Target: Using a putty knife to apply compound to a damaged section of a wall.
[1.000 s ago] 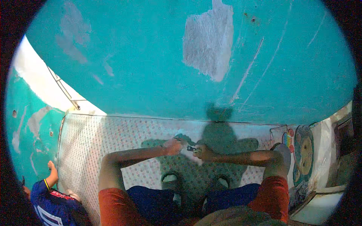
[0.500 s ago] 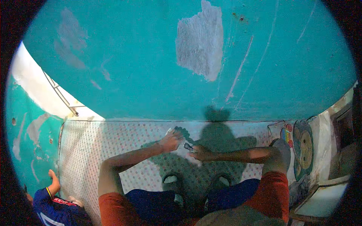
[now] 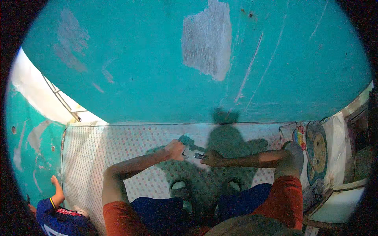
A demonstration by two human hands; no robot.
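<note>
My left hand [image 3: 175, 150] is over the spotted floor, its fingers curled inward. What it holds, if anything, is too small and blurred to make out. Just to its right, my right hand [image 3: 213, 158] grips a small dark tool with pale edges and a round mark [image 3: 199, 156]. The tool's exact kind does not show. It points left toward my left hand, with a narrow gap between them. Both forearms reach inward above my bent knees.
A turquoise wall [image 3: 138, 70] with grey scraped patches [image 3: 208, 41] rises ahead. At lower left, another person in a dark blue shirt [image 3: 63, 220] reaches toward the side wall. A white-topped table [image 3: 336, 208] stands at right, beside a painted picture [image 3: 317, 153].
My left hand has drawn slightly left and its fingers have curled in. The dark tool in my right hand has turned more level. The other person's hand has shifted slightly.
</note>
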